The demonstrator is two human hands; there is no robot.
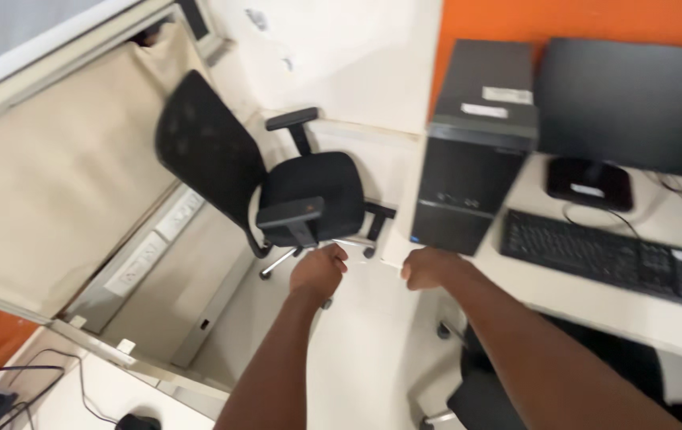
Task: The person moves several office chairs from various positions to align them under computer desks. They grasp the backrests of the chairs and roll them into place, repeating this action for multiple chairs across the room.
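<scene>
Centre frame | left hand (319, 271) and right hand (424, 267), fingers curled, contents unclear | office chair (277, 187) nearby may roll if bumped

Your left hand (319, 271) is curled into a loose fist just below the office chair (277, 179), knuckles near the closer armrest pad, apart from it by a small gap. Your right hand (424, 267) is fisted too, off to the chair's right, level with the left. That chair is black: mesh back tilted away to the left, padded seat square in the middle, two flat armrests on slim posts, chrome legs with castors showing under the seat. It stands upright on the pale floor.
</scene>
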